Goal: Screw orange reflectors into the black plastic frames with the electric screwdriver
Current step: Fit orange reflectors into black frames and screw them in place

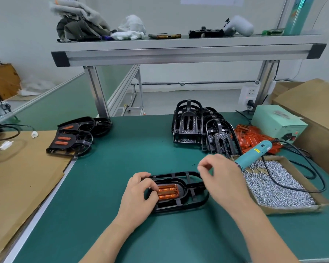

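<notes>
The frame point(196, 198) lies on the table point(122, 152), screw box point(287, 210) to its right, frame stack point(190, 126) behind it.

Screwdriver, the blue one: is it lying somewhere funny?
A little. The electric screwdriver lies tilted, propped on the rim of the cardboard screw box, and its black cord trails across the loose screws. Nothing looks broken.

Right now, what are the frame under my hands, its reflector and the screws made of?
The frame looks like moulded plastic: glossy black, thin ribs. The reflector seems translucent orange plastic, ribbed and glowing. The screws look metal: shiny silver.
</notes>
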